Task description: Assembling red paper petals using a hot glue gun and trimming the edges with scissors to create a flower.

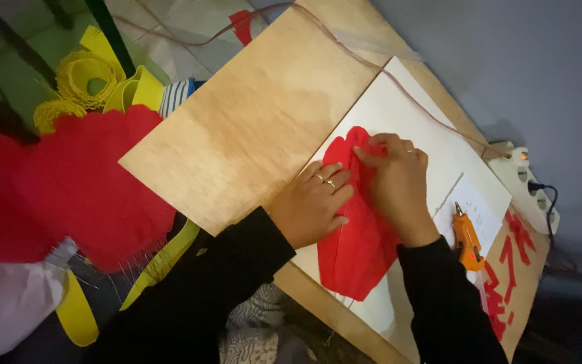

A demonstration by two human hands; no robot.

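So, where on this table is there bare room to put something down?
The bare plywood board left of the white sheet is free, as is the sheet's upper part. Crowded: both hands on the red paper, the glue gun at right, yellow rolls at left.

You look down on a pale wooden table (250,128) set at a slant in dim light. Past its far edge lies a plain grey floor (520,61). Just off the table's right corner sits a white power strip (533,189) with a black plug in it.
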